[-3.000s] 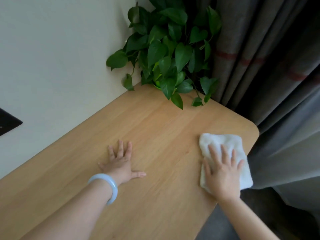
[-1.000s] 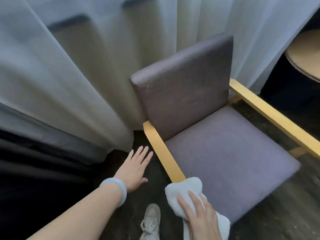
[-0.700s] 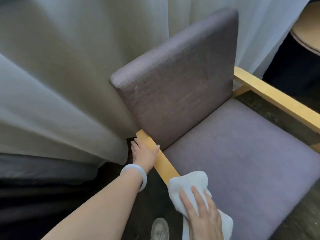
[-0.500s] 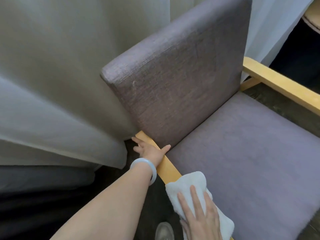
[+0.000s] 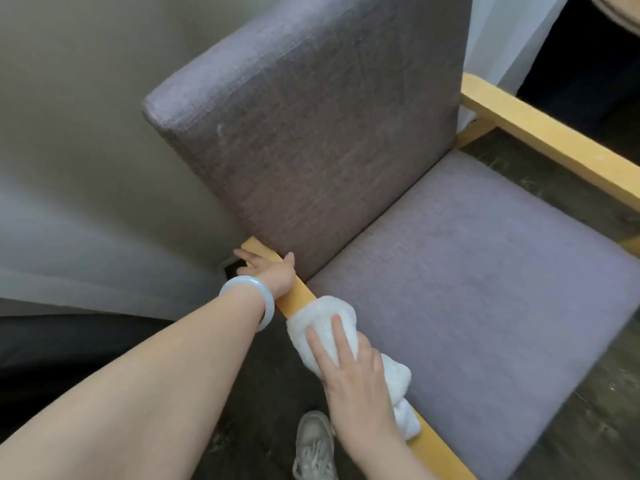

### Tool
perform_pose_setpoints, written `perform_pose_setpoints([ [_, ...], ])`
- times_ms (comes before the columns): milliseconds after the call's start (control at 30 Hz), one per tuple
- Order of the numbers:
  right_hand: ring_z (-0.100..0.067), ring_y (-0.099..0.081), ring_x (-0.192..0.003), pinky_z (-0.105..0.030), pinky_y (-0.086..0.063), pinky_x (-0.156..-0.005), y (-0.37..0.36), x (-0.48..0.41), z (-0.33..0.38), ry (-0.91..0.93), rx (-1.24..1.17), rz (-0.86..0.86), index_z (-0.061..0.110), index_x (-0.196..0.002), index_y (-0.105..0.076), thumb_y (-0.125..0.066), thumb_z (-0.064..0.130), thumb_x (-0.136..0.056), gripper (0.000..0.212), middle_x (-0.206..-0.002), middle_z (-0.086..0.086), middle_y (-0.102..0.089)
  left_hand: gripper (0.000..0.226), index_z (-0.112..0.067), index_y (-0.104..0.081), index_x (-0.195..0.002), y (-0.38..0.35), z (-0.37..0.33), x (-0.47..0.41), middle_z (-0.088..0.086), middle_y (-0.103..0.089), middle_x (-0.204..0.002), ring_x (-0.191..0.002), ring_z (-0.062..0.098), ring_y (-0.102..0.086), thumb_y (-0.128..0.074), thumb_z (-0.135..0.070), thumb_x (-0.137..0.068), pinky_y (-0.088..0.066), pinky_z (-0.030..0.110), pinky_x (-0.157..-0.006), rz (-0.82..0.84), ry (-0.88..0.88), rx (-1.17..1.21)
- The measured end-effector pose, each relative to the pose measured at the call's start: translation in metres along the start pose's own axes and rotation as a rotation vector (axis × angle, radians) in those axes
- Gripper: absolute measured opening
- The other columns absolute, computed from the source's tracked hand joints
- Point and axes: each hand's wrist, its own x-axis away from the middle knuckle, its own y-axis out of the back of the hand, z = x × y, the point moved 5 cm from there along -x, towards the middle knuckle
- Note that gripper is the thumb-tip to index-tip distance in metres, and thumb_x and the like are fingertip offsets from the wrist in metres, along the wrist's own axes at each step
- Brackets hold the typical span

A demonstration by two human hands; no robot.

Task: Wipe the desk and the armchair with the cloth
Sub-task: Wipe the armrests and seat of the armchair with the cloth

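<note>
Dark floor (image 5: 263,393) lies under you, with your shoe (image 5: 313,445) at the bottom edge. Your right hand (image 5: 349,382) presses with straight fingers on the white cloth (image 5: 322,317), which lies bunched over the near wooden armrest (image 5: 301,296) of the armchair (image 5: 467,289). Further along, your left hand (image 5: 270,271) grasps the same armrest just beside the backrest (image 5: 329,150). A pale curtain (image 5: 86,133) hangs behind.

Dark floor (image 5: 585,431), armchair (image 5: 450,271) standing on it, white cloth (image 5: 325,315) on its armrest (image 5: 300,295)
</note>
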Motion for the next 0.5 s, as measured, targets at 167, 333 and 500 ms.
perform_pose_setpoints([
  [167,-0.038,-0.060,-0.101,-0.048,-0.057,-0.078,-0.010,0.066,-0.035,-0.039,0.073,0.028,0.036,-0.141,-0.040,-0.039,0.015,-0.076,0.068,-0.143,-0.012,-0.046,0.105,-0.026,0.030,-0.146,-0.005,0.014,0.026,0.019,-0.010,-0.156,-0.134,0.047,-0.028,-0.049,-0.064,-0.088,-0.034,0.060,-0.106,0.024,-0.086,0.011],
  [333,-0.036,-0.058,-0.106,-0.045,-0.055,-0.083,-0.002,0.043,-0.020,-0.034,0.094,0.019,0.031,-0.143,-0.040,-0.074,0.022,-0.066,0.085,-0.150,-0.011,-0.041,0.111,-0.034,0.039,-0.140,-0.065,0.049,0.098,0.018,-0.023,-0.142,-0.080,0.033,-0.048,-0.053,-0.065,-0.085,-0.042,0.048,-0.084,0.095,-0.098,-0.019],
  [500,-0.037,-0.058,-0.108,-0.045,-0.054,-0.084,0.000,0.085,-0.047,-0.024,0.096,0.018,0.033,-0.143,-0.039,-0.068,0.016,-0.065,0.085,-0.149,-0.010,-0.042,0.106,-0.032,0.039,-0.140,-0.085,0.061,0.117,0.019,-0.027,-0.139,-0.094,0.039,-0.049,-0.047,-0.066,-0.087,-0.043,0.052,-0.089,0.052,-0.066,-0.081],
])
